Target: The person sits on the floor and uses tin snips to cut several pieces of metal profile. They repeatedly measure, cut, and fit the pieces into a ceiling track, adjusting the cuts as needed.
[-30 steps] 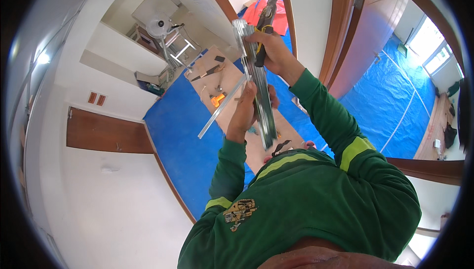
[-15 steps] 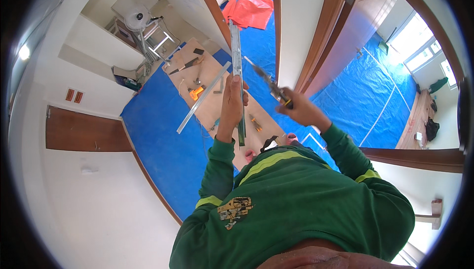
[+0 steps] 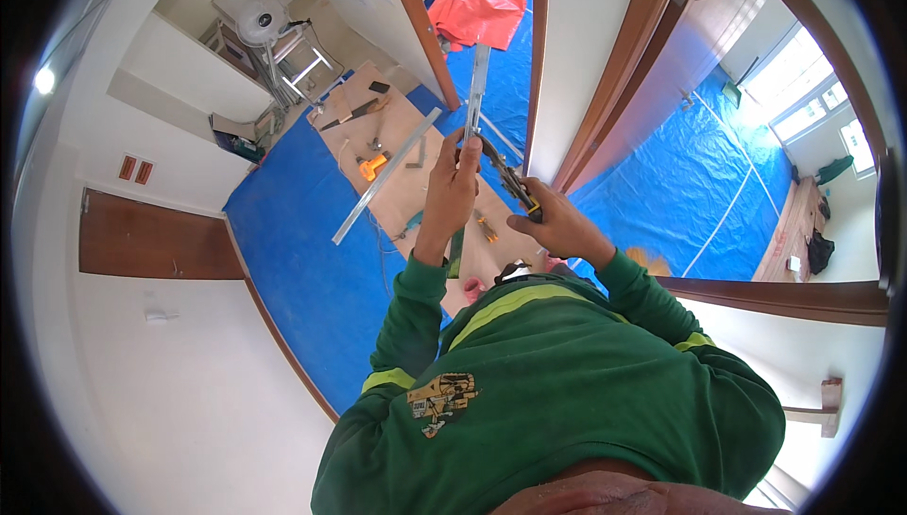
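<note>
My left hand [image 3: 448, 198] is closed around a shiny metal channel [image 3: 481, 71], which stands tilted away from me in front of my body. Its lower end comes out below my palm and reflects the green of my sleeve. In my right hand [image 3: 570, 229] is a plier-like hand tool [image 3: 511, 181] with dark metal jaws and a black-and-yellow handle. The jaws reach the channel beside my left fingers; whether they grip it I cannot tell.
On a plywood board [image 3: 378, 104] lie a yellow power drill [image 3: 371, 167], a handsaw [image 3: 348, 115], orange-handled pliers [image 3: 486, 226] and another metal channel [image 3: 385, 177]. Blue sheeting [image 3: 293, 231] covers the floor. A fan [image 3: 262, 22] and a stepladder [image 3: 300, 61] stand far left; a door frame [image 3: 614, 61] rises at right.
My right hand has brought the tool leftward, so its jaws now meet the channel near my left hand. The channel has shifted and leans more to the right at its far end.
</note>
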A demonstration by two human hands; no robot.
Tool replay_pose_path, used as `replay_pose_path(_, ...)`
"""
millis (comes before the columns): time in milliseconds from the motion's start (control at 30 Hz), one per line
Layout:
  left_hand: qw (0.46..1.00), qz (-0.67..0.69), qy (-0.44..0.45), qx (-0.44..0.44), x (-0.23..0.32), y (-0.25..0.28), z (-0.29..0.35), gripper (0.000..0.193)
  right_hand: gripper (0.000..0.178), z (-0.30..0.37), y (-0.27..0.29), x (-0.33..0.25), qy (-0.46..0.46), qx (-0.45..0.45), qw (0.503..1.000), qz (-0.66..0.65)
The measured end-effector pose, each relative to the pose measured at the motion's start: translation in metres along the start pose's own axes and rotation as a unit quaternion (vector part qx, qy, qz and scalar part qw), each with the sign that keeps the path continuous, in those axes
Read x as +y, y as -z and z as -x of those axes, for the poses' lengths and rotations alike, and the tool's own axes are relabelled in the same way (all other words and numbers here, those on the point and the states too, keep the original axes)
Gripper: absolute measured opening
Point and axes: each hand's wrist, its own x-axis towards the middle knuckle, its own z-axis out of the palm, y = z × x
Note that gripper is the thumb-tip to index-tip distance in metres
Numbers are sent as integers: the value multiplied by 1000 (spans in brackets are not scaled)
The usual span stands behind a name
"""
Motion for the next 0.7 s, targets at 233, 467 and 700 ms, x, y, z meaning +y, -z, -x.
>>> replay_pose_path(233, 1000, -2, 11, 1, 3, 7, -2, 64, 75, -4, -12, -2, -11, 8, 1000, -2)
replay_pose_path(467, 999, 0, 29, -14, 2, 4, -9, 65, 73, -5, -10, 3, -27, -5, 1000, 2)
replay_pose_path(700, 999, -4, 28, -33, 3, -2, -20, 51, 67, -5, -6, 5, -31, 0, 999, -6)
